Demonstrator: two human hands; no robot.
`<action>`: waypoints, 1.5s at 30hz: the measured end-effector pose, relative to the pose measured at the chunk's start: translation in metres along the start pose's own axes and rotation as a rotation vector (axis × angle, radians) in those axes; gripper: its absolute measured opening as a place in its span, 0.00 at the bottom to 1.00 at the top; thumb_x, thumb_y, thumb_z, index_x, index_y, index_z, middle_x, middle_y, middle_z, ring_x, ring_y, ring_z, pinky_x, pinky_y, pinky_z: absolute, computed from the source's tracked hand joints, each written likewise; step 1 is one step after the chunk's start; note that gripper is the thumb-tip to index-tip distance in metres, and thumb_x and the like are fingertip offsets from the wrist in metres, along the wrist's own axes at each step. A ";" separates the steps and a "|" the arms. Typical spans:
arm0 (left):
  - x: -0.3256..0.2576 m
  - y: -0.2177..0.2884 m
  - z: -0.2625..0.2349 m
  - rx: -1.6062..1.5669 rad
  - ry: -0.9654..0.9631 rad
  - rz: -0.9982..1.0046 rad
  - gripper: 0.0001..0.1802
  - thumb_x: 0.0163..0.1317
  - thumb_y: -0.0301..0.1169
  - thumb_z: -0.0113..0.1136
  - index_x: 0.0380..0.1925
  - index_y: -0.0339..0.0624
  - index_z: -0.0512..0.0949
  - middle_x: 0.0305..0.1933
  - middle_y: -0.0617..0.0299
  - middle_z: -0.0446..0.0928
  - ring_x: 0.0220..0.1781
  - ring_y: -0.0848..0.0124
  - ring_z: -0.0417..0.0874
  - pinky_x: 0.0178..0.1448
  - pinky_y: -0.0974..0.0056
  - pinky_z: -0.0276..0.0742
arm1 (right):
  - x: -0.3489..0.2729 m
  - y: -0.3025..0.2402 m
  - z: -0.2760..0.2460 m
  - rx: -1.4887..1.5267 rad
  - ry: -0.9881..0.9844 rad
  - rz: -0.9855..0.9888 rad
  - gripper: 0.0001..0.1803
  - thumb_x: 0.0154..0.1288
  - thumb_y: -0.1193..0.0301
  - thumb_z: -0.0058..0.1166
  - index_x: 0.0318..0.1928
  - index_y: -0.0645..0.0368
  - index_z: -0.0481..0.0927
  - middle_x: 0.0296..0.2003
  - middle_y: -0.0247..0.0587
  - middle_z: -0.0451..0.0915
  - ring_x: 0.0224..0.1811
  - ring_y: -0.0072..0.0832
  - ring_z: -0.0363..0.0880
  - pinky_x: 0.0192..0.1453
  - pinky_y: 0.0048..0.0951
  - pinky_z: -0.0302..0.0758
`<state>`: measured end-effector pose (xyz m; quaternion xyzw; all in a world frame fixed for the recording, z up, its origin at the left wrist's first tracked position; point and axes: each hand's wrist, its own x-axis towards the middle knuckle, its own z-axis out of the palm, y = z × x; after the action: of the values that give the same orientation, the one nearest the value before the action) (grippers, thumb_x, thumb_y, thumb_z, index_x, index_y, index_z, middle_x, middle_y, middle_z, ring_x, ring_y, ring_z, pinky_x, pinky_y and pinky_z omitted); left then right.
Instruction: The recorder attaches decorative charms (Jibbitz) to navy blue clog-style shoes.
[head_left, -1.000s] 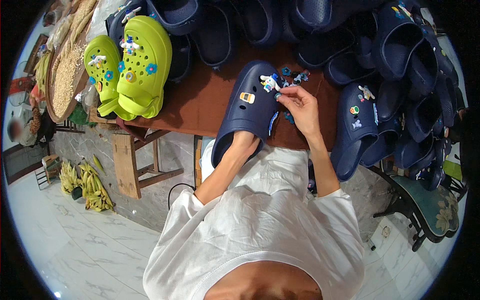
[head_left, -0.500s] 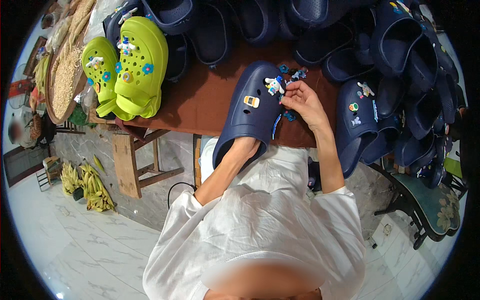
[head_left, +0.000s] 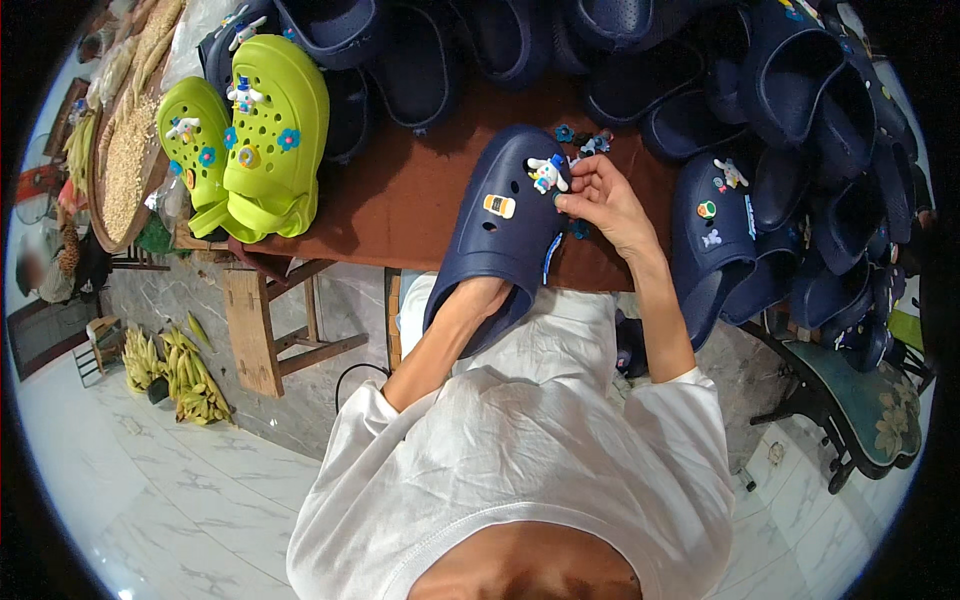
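A navy clog [head_left: 478,242] lies toe-away over the table's near edge. My left hand [head_left: 480,300] reaches into its heel opening, its fingers hidden inside. On the clog's upper sit a white long-eared figure charm [head_left: 546,176] with a blue hat and a yellow-and-white charm [head_left: 499,206]. My right hand [head_left: 607,208] is at the clog's right side, thumb and forefinger pinched on a small dark bluish charm [head_left: 557,199] against the holes; its shape is mostly hidden. Just beyond the fingers lie several loose charms, among them a blue flower charm [head_left: 565,133].
Lime-green clogs [head_left: 275,140] with charms stand at the left. Navy clogs [head_left: 418,75] line the back, and more are piled at the right, one decorated clog [head_left: 706,240] near my right forearm. A wooden stool [head_left: 255,330], bananas [head_left: 185,375] and a patterned seat [head_left: 860,400] surround the table [head_left: 385,215].
My right thumb and forefinger have shifted slightly left, closer against the clog's side. The clog has barely moved, and my left hand stays inside it.
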<state>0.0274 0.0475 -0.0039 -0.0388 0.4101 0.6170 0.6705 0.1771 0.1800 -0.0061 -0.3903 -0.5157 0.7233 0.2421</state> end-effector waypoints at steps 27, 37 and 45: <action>0.006 0.018 -0.009 -0.167 0.137 -0.063 0.18 0.72 0.33 0.47 0.57 0.37 0.71 0.60 0.53 0.75 0.59 0.62 0.77 0.64 0.56 0.75 | -0.007 -0.008 -0.024 -0.480 0.364 -0.255 0.06 0.65 0.76 0.55 0.41 0.61 0.81 0.36 0.33 0.81 0.33 0.16 0.78 0.36 0.19 0.74; 0.008 0.014 -0.014 -0.187 0.206 -0.026 0.19 0.73 0.34 0.46 0.59 0.38 0.71 0.62 0.53 0.74 0.61 0.61 0.76 0.65 0.54 0.74 | -0.001 -0.004 -0.003 -1.005 0.400 -0.386 0.14 0.53 0.71 0.66 0.41 0.56 0.78 0.35 0.41 0.74 0.36 0.38 0.79 0.39 0.38 0.74; 0.005 0.014 -0.013 -0.230 0.209 -0.006 0.17 0.73 0.32 0.46 0.58 0.40 0.70 0.59 0.56 0.75 0.58 0.64 0.78 0.62 0.59 0.77 | 0.005 -0.002 -0.008 -1.195 0.385 -0.541 0.11 0.52 0.76 0.62 0.38 0.58 0.77 0.35 0.41 0.74 0.38 0.41 0.75 0.41 0.41 0.71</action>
<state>0.0079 0.0471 -0.0088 -0.1805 0.4044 0.6505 0.6170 0.1805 0.1892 -0.0075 -0.4362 -0.8536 0.1460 0.2446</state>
